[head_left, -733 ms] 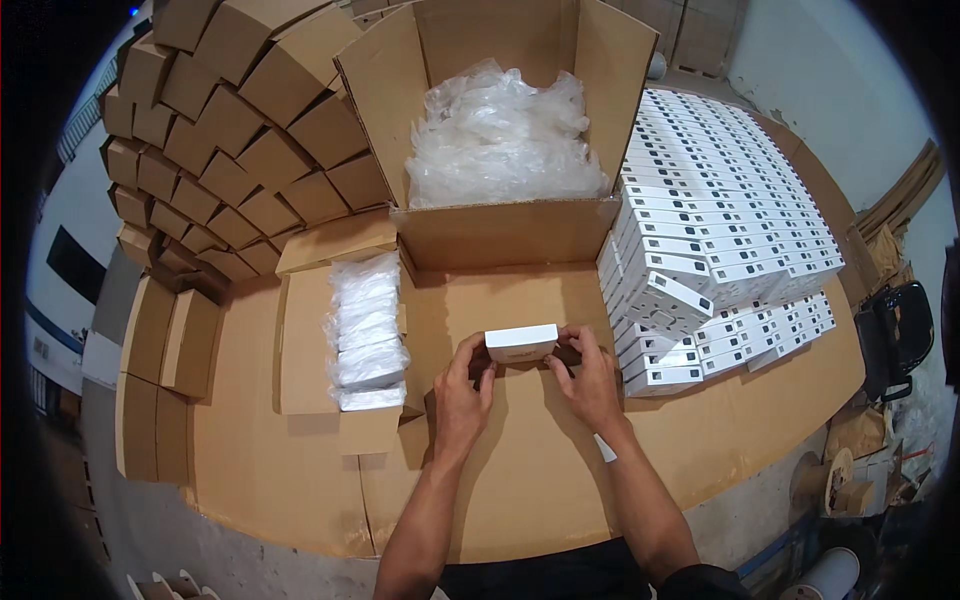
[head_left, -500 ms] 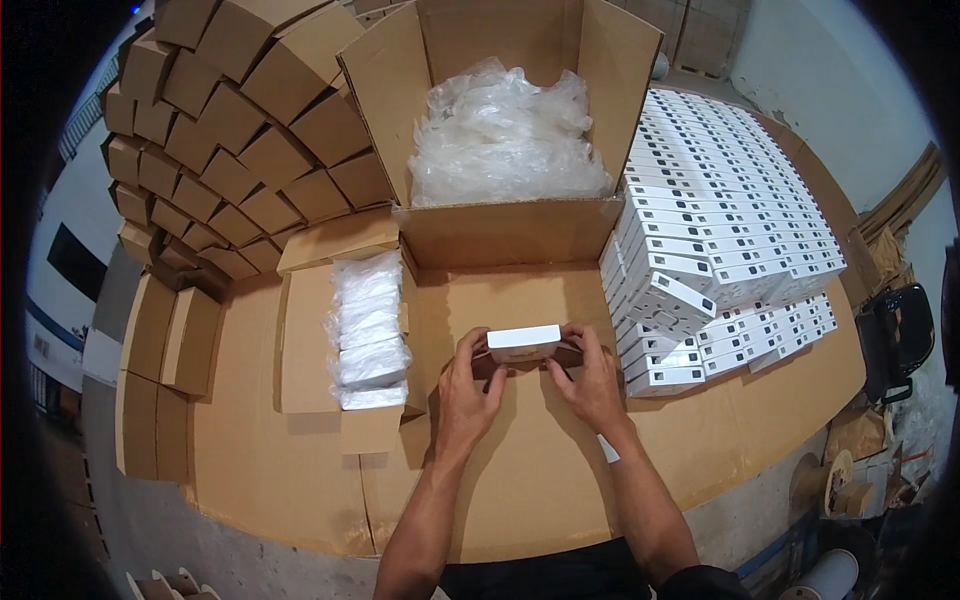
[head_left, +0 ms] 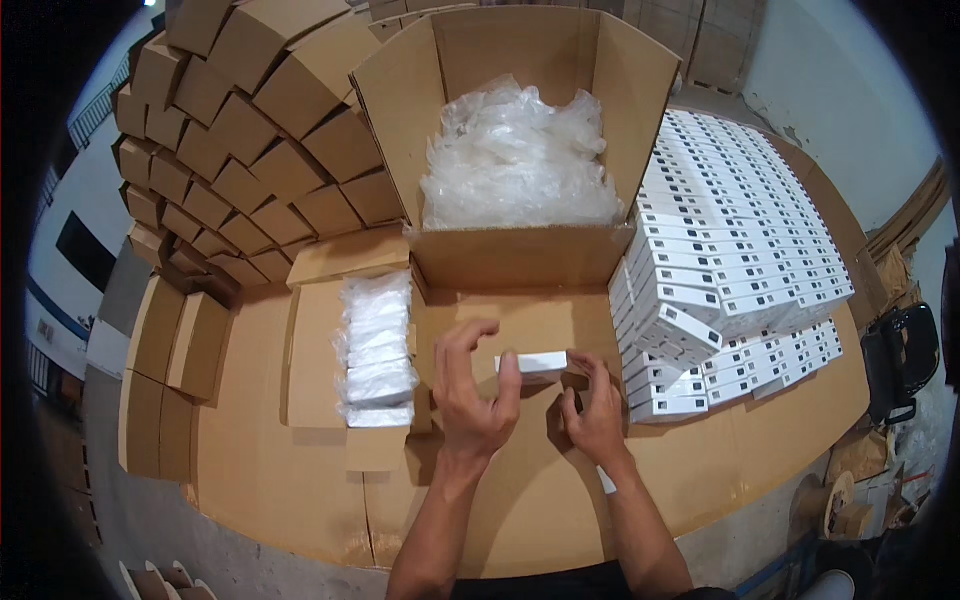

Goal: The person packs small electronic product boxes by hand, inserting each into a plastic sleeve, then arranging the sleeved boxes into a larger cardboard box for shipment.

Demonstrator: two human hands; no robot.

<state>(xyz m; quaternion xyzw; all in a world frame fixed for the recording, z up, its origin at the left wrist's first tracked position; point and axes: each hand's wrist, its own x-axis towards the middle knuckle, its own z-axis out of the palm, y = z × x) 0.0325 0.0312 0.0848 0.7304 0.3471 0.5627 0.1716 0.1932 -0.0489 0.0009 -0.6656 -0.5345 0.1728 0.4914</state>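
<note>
White box point(head_left: 543, 362), left fingers point(head_left: 509, 380) spread, right fingers point(head_left: 600, 382) beside, grip unclear, carton point(head_left: 520, 258) beyond, stacked boxes point(head_left: 740, 225) rightward

A bare left hand point(head_left: 475, 405), loosely curled with fingers apart, has its thumb before the left end of a small white rectangular box point(head_left: 542, 363); a bare right hand point(head_left: 597, 415) is at the right end, contact unclear. Beyond them on the brown cardboard-covered desk point(head_left: 270, 490), a large brown carton point(head_left: 520, 258) holds crumpled clear plastic bags point(head_left: 515, 165). Plastic-wrapped white packs point(head_left: 378, 350) line up left; stacked white boxes with dark squares point(head_left: 745, 235) stand right.
</note>
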